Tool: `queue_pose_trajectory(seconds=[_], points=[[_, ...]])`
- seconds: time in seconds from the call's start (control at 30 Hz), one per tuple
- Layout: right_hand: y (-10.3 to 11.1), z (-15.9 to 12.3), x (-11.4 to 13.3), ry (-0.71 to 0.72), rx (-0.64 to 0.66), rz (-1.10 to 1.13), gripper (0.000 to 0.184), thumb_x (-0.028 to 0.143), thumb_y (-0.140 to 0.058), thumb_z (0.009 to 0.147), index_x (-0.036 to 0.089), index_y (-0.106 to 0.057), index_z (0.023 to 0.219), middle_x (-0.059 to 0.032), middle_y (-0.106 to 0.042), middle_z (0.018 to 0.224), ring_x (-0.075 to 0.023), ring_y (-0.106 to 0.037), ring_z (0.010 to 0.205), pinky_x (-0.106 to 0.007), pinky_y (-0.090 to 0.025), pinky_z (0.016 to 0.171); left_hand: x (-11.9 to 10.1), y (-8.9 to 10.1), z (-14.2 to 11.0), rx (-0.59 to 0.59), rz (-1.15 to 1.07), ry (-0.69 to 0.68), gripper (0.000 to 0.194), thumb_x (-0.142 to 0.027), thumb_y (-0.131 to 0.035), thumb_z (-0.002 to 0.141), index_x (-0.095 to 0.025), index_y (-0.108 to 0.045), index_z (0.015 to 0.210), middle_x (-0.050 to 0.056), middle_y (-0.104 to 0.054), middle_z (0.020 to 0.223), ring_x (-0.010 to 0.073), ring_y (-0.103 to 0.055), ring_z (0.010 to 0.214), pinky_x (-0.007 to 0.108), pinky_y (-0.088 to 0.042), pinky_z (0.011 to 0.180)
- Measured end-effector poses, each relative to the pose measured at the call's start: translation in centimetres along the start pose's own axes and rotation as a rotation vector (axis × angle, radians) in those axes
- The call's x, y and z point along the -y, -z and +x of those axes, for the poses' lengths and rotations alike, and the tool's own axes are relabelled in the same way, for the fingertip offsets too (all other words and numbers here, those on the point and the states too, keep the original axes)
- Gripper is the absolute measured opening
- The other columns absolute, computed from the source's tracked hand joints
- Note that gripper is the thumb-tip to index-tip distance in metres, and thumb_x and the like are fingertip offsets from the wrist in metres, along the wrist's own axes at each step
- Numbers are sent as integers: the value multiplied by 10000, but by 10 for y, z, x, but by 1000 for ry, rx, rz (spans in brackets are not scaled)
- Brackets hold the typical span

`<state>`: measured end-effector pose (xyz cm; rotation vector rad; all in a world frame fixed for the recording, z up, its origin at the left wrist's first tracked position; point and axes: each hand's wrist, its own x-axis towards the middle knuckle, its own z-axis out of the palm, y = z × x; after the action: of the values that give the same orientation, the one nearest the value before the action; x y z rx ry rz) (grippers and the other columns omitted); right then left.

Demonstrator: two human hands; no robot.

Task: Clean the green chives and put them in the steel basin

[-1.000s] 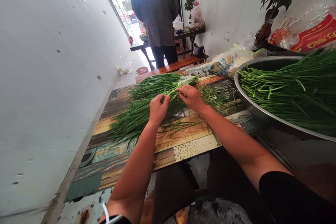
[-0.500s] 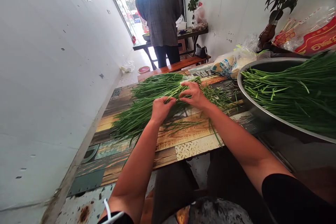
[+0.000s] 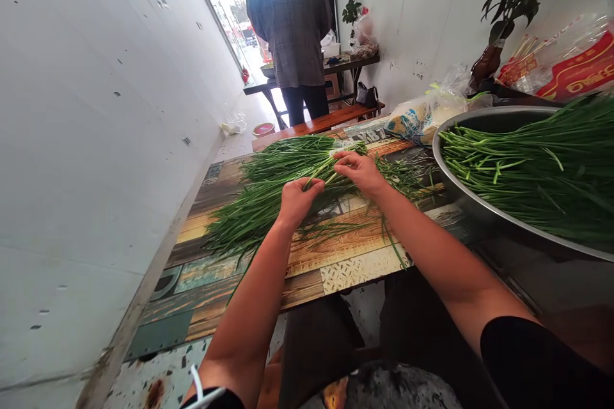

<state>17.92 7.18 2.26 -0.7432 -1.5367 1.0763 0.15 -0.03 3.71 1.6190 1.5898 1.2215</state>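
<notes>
Long garlic chives [image 3: 249, 208] lie in a loose heap on the table, leaves to the left, pale stem ends to the right. My left hand [image 3: 298, 201] is closed in a pinch on a few of the chives, at the near side of the heap. Just to the right, my right hand [image 3: 362, 174] has thumb and fingers drawn together beside the pale stem ends; what lies between its fingertips is too small to make out. Thin trimmings and stray leaves [image 3: 400, 177] are scattered past my right hand.
A big metal basin [image 3: 503, 208] full of chives stands at the right. Behind it are a plastic bag [image 3: 410, 121], a potted plant [image 3: 503, 0] and red packaging [image 3: 582, 70]. Beyond an orange bench [image 3: 326, 120], a person [image 3: 290, 19] stands facing away. A wall runs along the left.
My right hand has moved slightly right, and its fingers, spread before, have come together. My left hand keeps its pinch on the chives, almost in the same place.
</notes>
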Motion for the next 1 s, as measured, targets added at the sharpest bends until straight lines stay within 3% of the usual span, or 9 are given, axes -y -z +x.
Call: queue_pose_trajectory(seconds=[0.13,0.23,0.37,0.57,0.87,1.0], points=[[11,8,0,-73,-233,40,298,436,-753,630,163,-665,712,-34,-678,828,-154,-609,800,-305,-487,797,0,-1,0,7,1,9,257,-410,-676,733,-167,-756,742,6,-711,701,130,-543,646,264,-374,670],[17,9,3,-137,-251,15,321,455,-755,630,162,-682,739,1,-650,702,-117,-544,641,-264,-462,644,3,-3,1,8,-4,14,261,-409,-676,731,-162,-758,751,13,-713,704,131,-543,641,267,-372,665],[18,4,11,-246,-183,-126,420,561,-663,724,148,-695,657,-24,-615,621,-119,-501,588,-245,-382,522,8,-3,3,-5,-9,13,267,-413,-669,737,-162,-760,755,19,-712,695,133,-540,633,266,-373,651],[16,2,16,-44,-64,-282,196,342,-729,653,152,-685,643,-55,-683,877,-146,-587,763,-279,-469,723,6,-3,2,1,-23,18,269,-407,-680,729,-152,-759,759,22,-709,696,124,-519,615,268,-367,651],[19,2,12,-14,51,-410,159,309,-675,722,160,-672,666,-77,-686,985,-178,-624,857,-333,-501,831,5,-3,1,-3,-2,29,266,-407,-674,735,-155,-756,757,10,-694,674,116,-491,597,265,-340,629],[17,0,10,109,21,-651,92,199,-631,721,162,-663,643,-112,-650,1103,-233,-598,1003,-392,-479,922,4,-4,1,20,13,14,258,-401,-669,738,-159,-757,759,1,-679,661,113,-479,595,261,-334,623]])
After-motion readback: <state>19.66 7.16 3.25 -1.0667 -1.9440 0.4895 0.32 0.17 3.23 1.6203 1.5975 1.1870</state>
